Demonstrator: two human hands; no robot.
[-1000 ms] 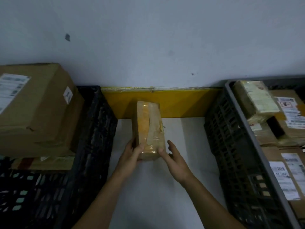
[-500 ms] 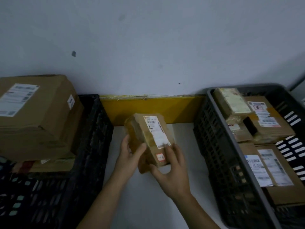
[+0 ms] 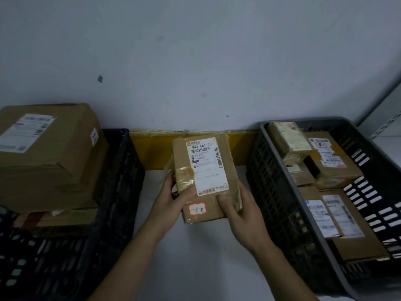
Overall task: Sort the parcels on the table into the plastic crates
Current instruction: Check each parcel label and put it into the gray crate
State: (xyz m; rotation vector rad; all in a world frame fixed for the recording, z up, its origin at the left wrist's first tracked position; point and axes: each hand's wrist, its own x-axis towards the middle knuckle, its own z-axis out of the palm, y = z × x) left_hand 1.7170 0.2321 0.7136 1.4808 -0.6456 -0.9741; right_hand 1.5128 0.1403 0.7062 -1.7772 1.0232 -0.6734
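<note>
Between crates, both hands (image 3: 171,205) gripping labelled parcel (image 3: 206,177)

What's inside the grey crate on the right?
The grey crate holds several labelled cardboard parcels, some stacked on others. Whatever lies beneath them, and most of the crate's floor, is covered.

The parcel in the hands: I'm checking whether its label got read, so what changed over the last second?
The parcel was turned from standing on edge, taped side up, to lying label up, tilted toward the camera. Both hands kept hold: the left hand shifted to its left edge, the right hand to its lower right corner. The left crate, right crate and their boxes stayed put.
</note>
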